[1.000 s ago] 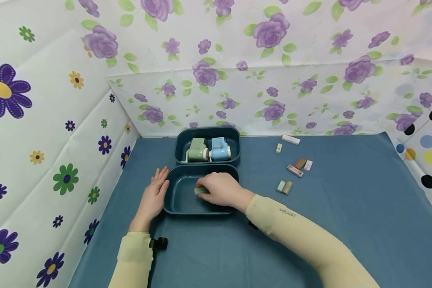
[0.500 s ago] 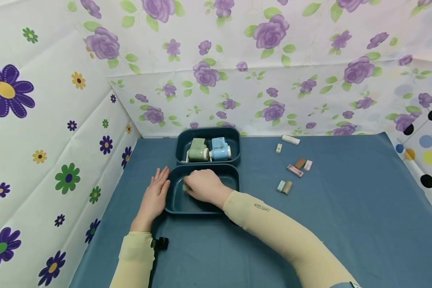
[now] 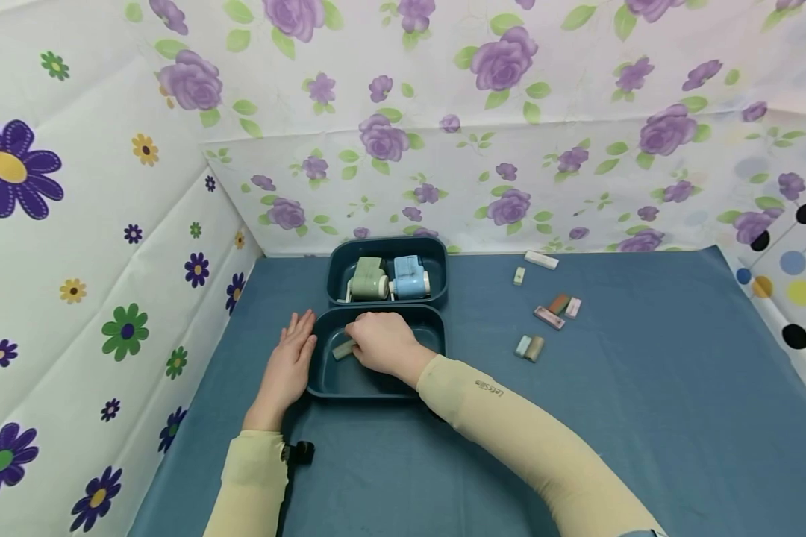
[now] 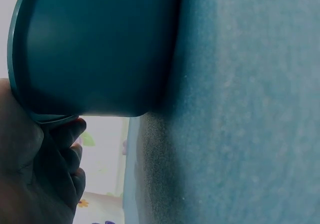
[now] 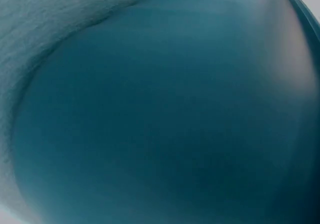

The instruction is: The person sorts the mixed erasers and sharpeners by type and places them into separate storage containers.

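Two dark teal trays stand end to end on the blue cloth. The near tray (image 3: 322,384) holds a small grey-green block (image 3: 343,349) near its left end. My right hand (image 3: 376,341) is inside this tray, its curled fingertips on the block. My left hand (image 3: 289,362) lies flat with straight fingers against the tray's left outer wall (image 4: 100,54). The far tray (image 3: 436,253) holds a green roller stamp (image 3: 368,280) and a blue one (image 3: 410,278). The right wrist view shows only the tray's inner floor (image 5: 160,114).
Several small blocks lie loose on the cloth right of the trays: a white bar (image 3: 541,259), a small white piece (image 3: 519,276), a brown-pink cluster (image 3: 557,310), and a pale blue and tan pair (image 3: 530,347). Flowered walls close the back and left.
My right hand has carried the grey-green block leftward across the near tray, from its middle to its left end. My left hand has stayed against the tray's side.
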Available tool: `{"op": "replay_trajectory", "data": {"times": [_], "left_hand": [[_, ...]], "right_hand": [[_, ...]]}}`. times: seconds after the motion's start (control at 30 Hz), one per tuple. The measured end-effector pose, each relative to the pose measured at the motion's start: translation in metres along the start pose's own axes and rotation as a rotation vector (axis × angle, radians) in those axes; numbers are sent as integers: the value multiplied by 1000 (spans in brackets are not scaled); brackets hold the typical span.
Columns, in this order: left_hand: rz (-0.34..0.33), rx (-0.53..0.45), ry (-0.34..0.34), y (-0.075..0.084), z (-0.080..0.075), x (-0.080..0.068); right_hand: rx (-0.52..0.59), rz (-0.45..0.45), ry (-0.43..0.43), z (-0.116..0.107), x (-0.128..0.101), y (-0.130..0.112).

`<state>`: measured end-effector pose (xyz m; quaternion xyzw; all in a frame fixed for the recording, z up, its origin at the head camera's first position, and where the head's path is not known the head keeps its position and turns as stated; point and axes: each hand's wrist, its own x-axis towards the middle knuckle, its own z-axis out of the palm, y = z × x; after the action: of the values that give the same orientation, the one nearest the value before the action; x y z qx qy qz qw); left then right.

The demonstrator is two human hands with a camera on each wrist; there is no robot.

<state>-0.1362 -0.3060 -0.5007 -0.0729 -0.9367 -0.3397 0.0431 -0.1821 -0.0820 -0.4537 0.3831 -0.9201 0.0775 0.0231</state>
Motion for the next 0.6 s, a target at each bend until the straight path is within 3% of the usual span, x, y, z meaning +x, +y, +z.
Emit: {"op": "replay_trajectory", "data": {"times": [0.6], "left_hand": [[16, -12, 11, 0, -1, -2]], "right_hand": [[96, 36, 18, -4, -22, 11]]}}
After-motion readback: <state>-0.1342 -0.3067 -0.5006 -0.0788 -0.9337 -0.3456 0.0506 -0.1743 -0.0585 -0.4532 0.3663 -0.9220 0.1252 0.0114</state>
